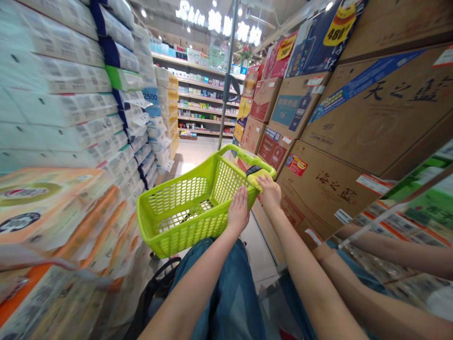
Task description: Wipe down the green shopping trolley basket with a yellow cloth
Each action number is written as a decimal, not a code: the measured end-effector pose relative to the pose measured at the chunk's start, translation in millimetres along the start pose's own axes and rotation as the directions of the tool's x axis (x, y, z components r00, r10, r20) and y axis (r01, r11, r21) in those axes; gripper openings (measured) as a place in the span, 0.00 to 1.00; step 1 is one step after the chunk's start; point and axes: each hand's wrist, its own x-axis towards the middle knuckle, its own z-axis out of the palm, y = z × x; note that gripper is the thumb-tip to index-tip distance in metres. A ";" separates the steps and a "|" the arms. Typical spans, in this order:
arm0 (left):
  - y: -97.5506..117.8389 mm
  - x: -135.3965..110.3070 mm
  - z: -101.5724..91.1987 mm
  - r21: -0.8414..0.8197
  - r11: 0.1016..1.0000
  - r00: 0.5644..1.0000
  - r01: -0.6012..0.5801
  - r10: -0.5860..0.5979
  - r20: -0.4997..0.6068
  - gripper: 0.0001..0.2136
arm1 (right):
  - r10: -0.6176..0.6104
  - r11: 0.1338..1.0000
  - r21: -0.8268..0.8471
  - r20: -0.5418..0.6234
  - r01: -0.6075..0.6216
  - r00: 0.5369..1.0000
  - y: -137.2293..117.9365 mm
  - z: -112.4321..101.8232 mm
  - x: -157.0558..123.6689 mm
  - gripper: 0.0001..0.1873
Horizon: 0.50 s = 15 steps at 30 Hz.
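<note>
A lime-green shopping basket cart [184, 236] with perforated walls stands before my knees, and nothing lies in it. My left hand [239, 210] rests against its near side at the rim, fingers stretched out and close together. At the handle-end corner, my right hand [271, 189] is closed over a yellow cloth [255, 178], pressing it on the basket's rim. A dark patch shows beside the cloth; whether it belongs to the cloth or to the basket I cannot tell. Behind the cloth runs the basket's green handle [244, 155].
Stacked tissue packs [71, 104] rise on the left, with orange packs [46, 203] nearer. Cardboard cartons [371, 113] line the right, beside a mirror-like surface [396, 269] reflecting arms. A thin pole [226, 94] stands beyond the basket, before shelves [201, 92] of goods.
</note>
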 end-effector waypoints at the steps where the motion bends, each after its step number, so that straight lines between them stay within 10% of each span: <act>1: 0.2 -0.1 -1.0 -0.004 1.000 1.000 -0.002 0.002 -0.001 0.43 | 0.042 0.999 -0.003 -0.014 -0.042 0.999 10.0 -5.4 13.0 0.28; 5: 1.2 -0.9 -2.4 -0.026 1.000 1.000 0.001 -0.001 -0.014 0.45 | 0.163 0.986 -0.007 -0.062 -0.164 0.985 25.3 -11.8 44.1 0.27; 11: 0.4 -0.5 0.6 0.004 1.000 1.000 0.009 -0.009 -0.019 0.42 | 0.035 0.999 0.007 -0.068 -0.035 0.997 -24.4 18.9 -12.4 0.29; 15: -0.5 0.1 0.4 0.033 0.999 1.000 0.000 0.000 -0.001 0.40 | -0.063 0.998 0.023 -0.061 0.065 0.996 -12.4 11.5 -14.8 0.31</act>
